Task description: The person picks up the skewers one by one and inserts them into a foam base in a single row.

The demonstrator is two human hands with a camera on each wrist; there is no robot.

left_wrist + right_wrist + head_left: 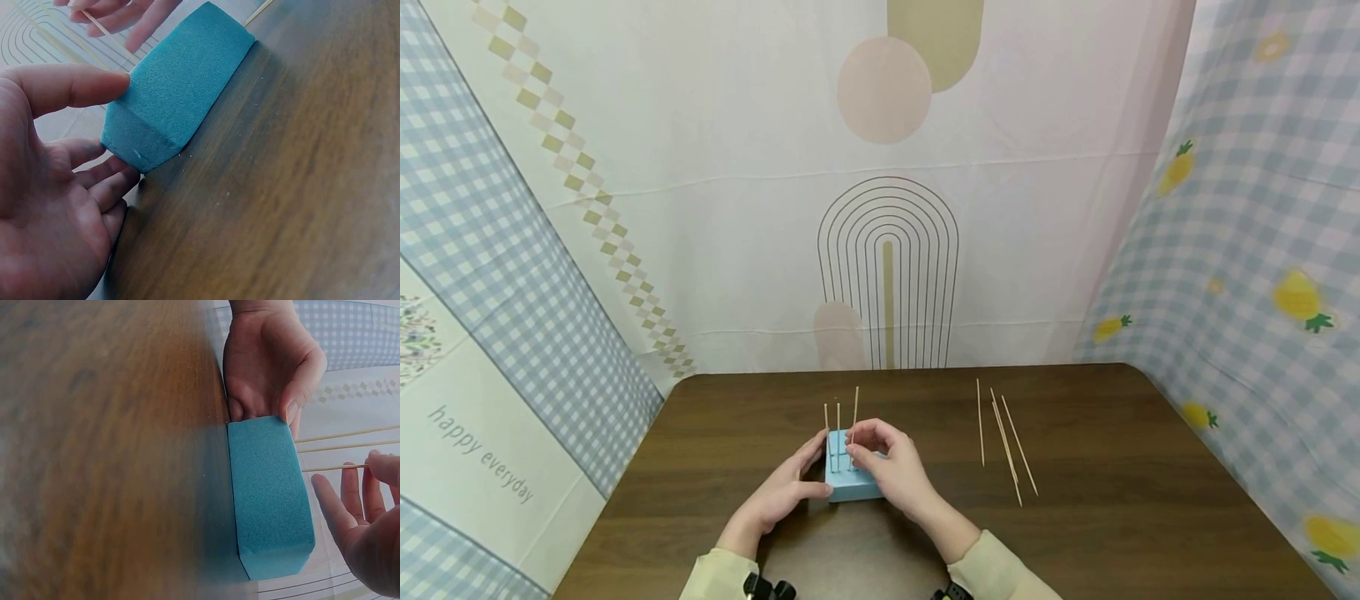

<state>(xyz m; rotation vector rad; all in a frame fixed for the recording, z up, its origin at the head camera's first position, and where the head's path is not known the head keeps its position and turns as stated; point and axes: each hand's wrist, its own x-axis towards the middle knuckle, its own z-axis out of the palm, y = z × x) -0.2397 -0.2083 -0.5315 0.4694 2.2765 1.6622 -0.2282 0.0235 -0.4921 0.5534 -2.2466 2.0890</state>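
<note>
A light blue foam block (854, 492) rests on the table with thin wooden skewers standing upright in its top. My left hand (780, 493) holds the block at its left end, thumb near the front corner and fingers along the side. The thumb presses the block's edge (181, 81) in the left wrist view. Between thumb and fingertips, my right hand (897, 467) pinches a skewer (857, 402) that stands at the block. Two other skewers (838, 425) stand to its left, untouched by the right hand. In the right wrist view, the pinched skewer (325, 469) meets the block's top.
Several loose skewers (1004, 442) lie on the brown wooden table (1097, 500) to the right of the block. A patterned cloth (760, 250) hangs behind the table, and checked cloths (1240, 250) hang at both sides.
</note>
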